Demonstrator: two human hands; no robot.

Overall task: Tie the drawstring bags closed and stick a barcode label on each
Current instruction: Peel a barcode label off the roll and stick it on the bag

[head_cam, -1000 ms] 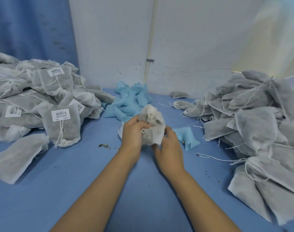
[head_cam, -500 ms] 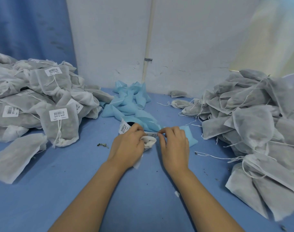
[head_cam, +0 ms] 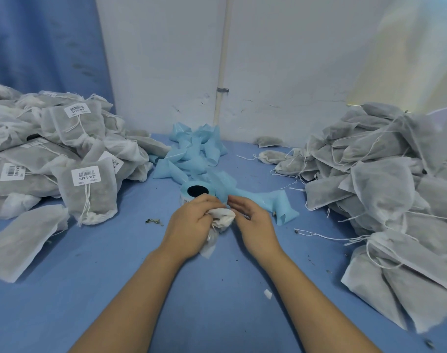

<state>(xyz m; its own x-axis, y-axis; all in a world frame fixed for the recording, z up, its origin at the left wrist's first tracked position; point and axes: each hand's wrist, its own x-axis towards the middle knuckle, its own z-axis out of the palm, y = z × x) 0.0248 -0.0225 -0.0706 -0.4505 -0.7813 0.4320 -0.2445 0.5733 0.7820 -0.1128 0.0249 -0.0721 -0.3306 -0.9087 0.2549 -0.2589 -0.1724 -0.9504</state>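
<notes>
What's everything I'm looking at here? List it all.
Labelled drawstring bags: one pile, grey-white with white barcode labels, table's left.
Unlabelled drawstring bags: one pile, grey-white, table's right.
Label liner: one tangled strip, light blue, back centre.
Label roll: one, dark core, table centre.
Held bag: one, white, just in front of the roll.
Leaf scrap: one, greenish, left of centre.
Table: one, blue.
Wall pipe: one, white, back wall.
Left hand: grips the held bag.
Right hand: fingertips at the liner; grip unclear.
</notes>
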